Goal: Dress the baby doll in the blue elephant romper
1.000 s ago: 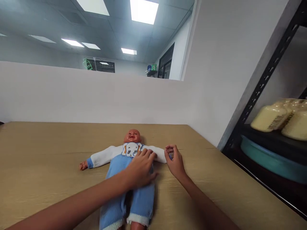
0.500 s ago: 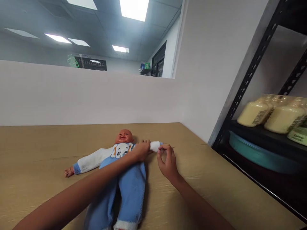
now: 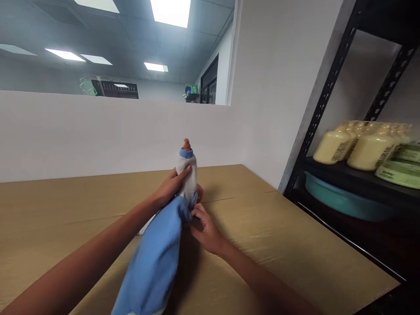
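Note:
A baby doll in blue trousers (image 3: 152, 258) and a white top with blue cuffs lies turned on its side on the brown table (image 3: 262, 218). One white sleeve (image 3: 192, 175) points up, with the doll's small hand (image 3: 187, 144) above the cuff. My left hand (image 3: 173, 183) is closed round that raised sleeve. Lower down, my right hand (image 3: 204, 227) pinches the clothing at the doll's upper body. Most of the doll's head is hidden behind the sleeve; a bit of it shows at the right.
On the right stands a black shelf rack (image 3: 328, 83) with cream bottles (image 3: 334, 146), green tubs (image 3: 398, 173) and a teal basin (image 3: 344, 201). Behind the table is a white wall (image 3: 98, 135) with a window above.
The doll has been turned from its back onto its side, and an arm now points up. My left hand has moved up and left; my right hand has moved left and down to the clothing.

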{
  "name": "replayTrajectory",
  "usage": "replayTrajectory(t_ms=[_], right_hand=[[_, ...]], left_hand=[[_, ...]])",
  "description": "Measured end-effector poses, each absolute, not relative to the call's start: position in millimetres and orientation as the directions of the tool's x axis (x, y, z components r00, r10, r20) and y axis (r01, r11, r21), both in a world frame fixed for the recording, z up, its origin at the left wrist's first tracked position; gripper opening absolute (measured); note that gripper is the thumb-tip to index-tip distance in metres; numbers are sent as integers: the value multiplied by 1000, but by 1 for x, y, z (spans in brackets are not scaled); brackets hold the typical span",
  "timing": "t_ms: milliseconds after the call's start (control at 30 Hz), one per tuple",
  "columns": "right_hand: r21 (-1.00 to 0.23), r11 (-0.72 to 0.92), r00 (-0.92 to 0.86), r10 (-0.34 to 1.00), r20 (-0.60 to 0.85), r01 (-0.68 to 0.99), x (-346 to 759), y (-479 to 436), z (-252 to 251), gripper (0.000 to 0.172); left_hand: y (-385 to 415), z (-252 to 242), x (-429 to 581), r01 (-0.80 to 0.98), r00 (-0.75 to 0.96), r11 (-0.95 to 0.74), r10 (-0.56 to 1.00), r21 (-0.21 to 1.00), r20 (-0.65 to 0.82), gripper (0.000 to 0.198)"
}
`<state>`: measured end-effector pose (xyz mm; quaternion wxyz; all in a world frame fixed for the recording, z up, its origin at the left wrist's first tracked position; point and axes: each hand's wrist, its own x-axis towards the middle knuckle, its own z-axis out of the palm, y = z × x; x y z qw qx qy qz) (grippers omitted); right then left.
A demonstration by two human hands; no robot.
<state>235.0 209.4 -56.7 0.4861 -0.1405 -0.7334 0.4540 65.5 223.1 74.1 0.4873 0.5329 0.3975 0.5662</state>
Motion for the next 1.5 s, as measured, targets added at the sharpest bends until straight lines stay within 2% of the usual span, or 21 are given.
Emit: replayTrajectory(t_ms=[67, 167, 233, 300, 400, 500, 567, 633, 867, 1033, 1233, 1400, 1500], right_hand=[[-780, 566, -477, 626, 617, -266, 234, 208, -54, 26], [-816, 453, -461, 674, 577, -359, 231, 204, -51, 27], [-846, 390, -474, 704, 528, -363, 230, 200, -50, 28], [-871, 382, -503, 712, 490, -308, 230, 197, -49, 34], [-884, 440, -578, 685, 443, -156, 232, 194, -46, 51], [-808, 590, -620, 635, 461, 4, 235, 191, -43, 42], [-733, 679, -628, 590, 507, 47, 235, 188, -41, 34], [-707, 705, -635, 571, 520, 56, 232, 184, -42, 35], [-779, 621, -602, 658, 453, 93, 212, 171, -57, 36], [-834, 551, -596, 675, 436, 15, 213, 171, -54, 24], [-863, 496, -591, 726, 352, 95, 208, 174, -61, 19], [-820, 528, -466, 795, 388, 218, 206, 175, -69, 32], [-754, 592, -463, 774, 432, 286, 206, 176, -67, 21]], left_hand=[[218, 74, 62, -193, 48, -152, 985, 969, 164, 42], [213, 76, 55, -325, 93, -55, 992, 944, 90, 37], [210, 80, 50, -451, 135, 17, 990, 892, 49, 36], [209, 85, 44, -560, 121, 25, 991, 828, 52, 35], [209, 91, 30, -632, 11, -55, 997, 773, 80, 36], [212, 91, 14, -659, -57, -71, 997, 748, 45, 36], [214, 88, 5, -664, -66, -48, 998, 746, 5, 35], [215, 82, -2, -664, -65, -21, 997, 748, -30, 35], [218, 66, -17, -673, -90, 17, 990, 739, -105, 41], [216, 60, -23, -706, -77, 24, 991, 708, -110, 44], [213, 51, -30, -732, -75, 45, 986, 680, -146, 45], [210, 50, -31, -752, -106, 26, 981, 659, -160, 50], [210, 47, -33, -752, -145, 9, 973, 659, -179, 50]])
